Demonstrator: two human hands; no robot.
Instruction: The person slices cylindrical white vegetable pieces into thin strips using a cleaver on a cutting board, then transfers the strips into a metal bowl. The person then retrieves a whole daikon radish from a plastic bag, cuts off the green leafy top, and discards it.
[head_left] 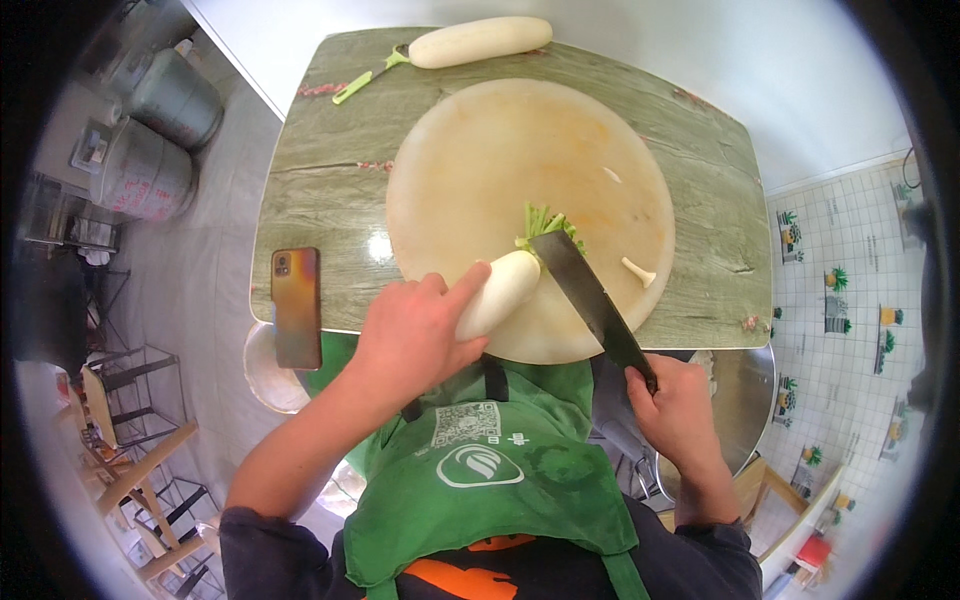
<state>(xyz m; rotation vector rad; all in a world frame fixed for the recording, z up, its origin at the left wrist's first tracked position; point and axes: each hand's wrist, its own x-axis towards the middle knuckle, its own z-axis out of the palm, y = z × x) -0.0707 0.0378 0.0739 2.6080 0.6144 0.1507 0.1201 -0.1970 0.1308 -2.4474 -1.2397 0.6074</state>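
My left hand (418, 327) is wrapped round a white daikon radish (503, 290) at the near part of a round cutting board (480, 150). Cut green stems (538, 222) show at the radish's far end. In my right hand (672, 405) is the handle of a dark-bladed knife (592, 300). Its blade slants up and left, with the tip beside the green stems. Whether the edge touches the radish I cannot tell. A small pale cut-off piece (640, 272) lies on the board to the right of the blade.
Another daikon (480, 42) lies at the table's far edge, touching a green-handled peeler (372, 82). A phone (296, 308) sits at the table's left edge. Metal basins (742, 400) stand below at the right. Gas cylinders (150, 170) stand on the floor at left.
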